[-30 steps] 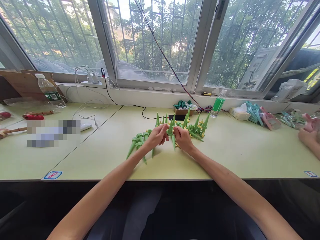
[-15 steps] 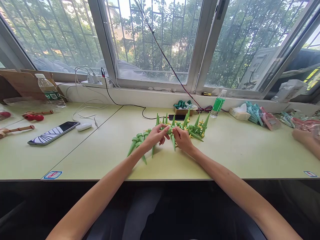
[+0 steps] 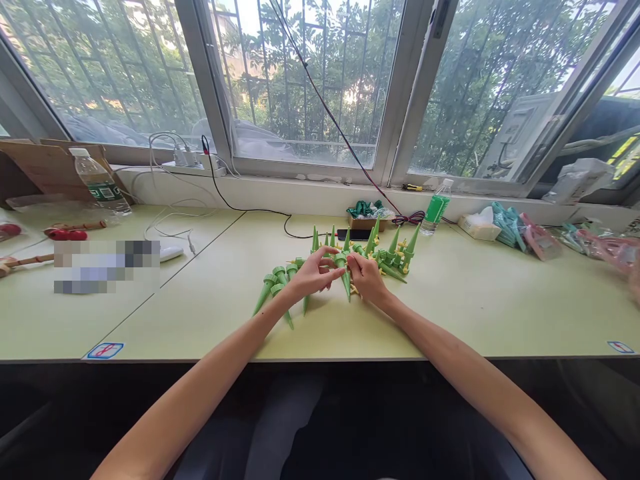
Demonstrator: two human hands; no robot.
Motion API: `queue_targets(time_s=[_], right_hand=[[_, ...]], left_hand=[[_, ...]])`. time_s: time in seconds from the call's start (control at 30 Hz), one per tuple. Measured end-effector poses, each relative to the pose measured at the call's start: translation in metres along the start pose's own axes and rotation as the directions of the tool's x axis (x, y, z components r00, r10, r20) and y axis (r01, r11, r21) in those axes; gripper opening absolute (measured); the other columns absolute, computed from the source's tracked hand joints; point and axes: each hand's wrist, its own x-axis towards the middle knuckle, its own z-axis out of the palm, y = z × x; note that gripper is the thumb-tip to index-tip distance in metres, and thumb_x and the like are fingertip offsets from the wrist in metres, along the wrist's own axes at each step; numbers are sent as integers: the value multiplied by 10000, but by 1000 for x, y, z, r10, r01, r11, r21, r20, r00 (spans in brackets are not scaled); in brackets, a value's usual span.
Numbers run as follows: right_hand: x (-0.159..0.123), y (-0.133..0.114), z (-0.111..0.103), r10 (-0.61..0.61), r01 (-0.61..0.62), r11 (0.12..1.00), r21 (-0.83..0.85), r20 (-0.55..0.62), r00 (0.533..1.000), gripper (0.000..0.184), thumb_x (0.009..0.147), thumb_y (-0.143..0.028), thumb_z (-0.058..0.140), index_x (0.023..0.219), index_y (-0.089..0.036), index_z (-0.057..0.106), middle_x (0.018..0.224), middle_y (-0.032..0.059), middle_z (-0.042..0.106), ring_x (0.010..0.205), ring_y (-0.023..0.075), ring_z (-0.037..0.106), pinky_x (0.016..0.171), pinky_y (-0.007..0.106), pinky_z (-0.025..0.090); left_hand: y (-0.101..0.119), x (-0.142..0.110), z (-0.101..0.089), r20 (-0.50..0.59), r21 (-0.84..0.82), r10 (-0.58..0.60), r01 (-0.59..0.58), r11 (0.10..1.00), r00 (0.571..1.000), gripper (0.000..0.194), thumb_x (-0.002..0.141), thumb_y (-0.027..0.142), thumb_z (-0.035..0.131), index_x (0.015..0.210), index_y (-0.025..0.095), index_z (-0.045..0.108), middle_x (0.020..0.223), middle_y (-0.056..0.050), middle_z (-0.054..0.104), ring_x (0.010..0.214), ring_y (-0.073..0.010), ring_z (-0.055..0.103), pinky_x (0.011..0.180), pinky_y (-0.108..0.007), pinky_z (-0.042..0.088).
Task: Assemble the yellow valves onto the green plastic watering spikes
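We hold our left hand (image 3: pixel 316 273) open beside a green spike (image 3: pixel 346 283) above the bench (image 3: pixel 450 307); our right hand (image 3: pixel 367 277) pinches narrowly, contents hidden

The head camera looks forward and down over the table (image 3: pixel 465 307), facing windows (image 3: pixel 310 87).

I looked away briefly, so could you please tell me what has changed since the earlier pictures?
The left hand has uncurled, its thumb now lower, beside a downward-pointing green spike; any grip or release is unclear. At the far right, another person's hand has moved rightward, nearly out of view. The right hand, the other green spikes and the green-labelled bottle look unchanged.
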Motion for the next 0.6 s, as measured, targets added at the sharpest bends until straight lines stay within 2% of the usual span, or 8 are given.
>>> queue_targets(time_s=[0.2,0.3,0.37,0.43,0.5,0.6], right_hand=[[2,2,2,-8,8,1000,-22,-15,1000,488,1006,-549,317,652,-222,395,551,-24,444,501,120,379,520,270,291],[2,1,2,-8,7,1000,-26,-23,1000,515,1004,-573,301,634,-223,378,537,-21,434,492,121,377,512,275,281],[2,0,3,-2,1,1000,-22,-28,1000,529,1003,-586,293,627,-223,376,530,-19,429,487,122,375,508,279,276],[2,0,3,3,-3,1000,-15,-35,999,533,1003,-588,293,626,-223,381,529,-18,427,490,124,376,510,279,277],[1,-1,4,8,-8,1000,-8,-44,999,527,1005,-583,297,634,-222,395,537,-17,432,496,127,382,513,277,284],[1,-3,4,19,-19,1000,3,-48,999,506,1005,-571,312,659,-219,422,573,-9,474,518,132,414,527,271,308]], left_hand=[[-6,2,1,-40,299,179,-159,941,983,465,806,420,691,1183,213,512,1021,-50,626,517,-55,550,528,-218,468],[-5,0,2,-60,405,238,-194,893,969,407,815,363,679,1166,217,534,905,-14,647,531,-76,568,594,-235,481],[-4,-1,3,-59,437,264,-213,874,963,399,822,338,674,1177,218,537,729,30,610,612,-122,624,665,-248,492],[-4,-1,3,-62,451,280,-224,864,958,401,829,327,669,1189,215,533,640,50,562,689,-152,656,702,-252,491],[-5,0,4,-77,449,283,-221,866,956,405,836,327,659,1201,214,526,719,30,599,643,-130,634,669,-242,482],[-5,2,6,-116,417,279,-208,885,953,390,849,331,637,1201,216,517,1009,-41,639,500,-49,518,566,-220,446]])
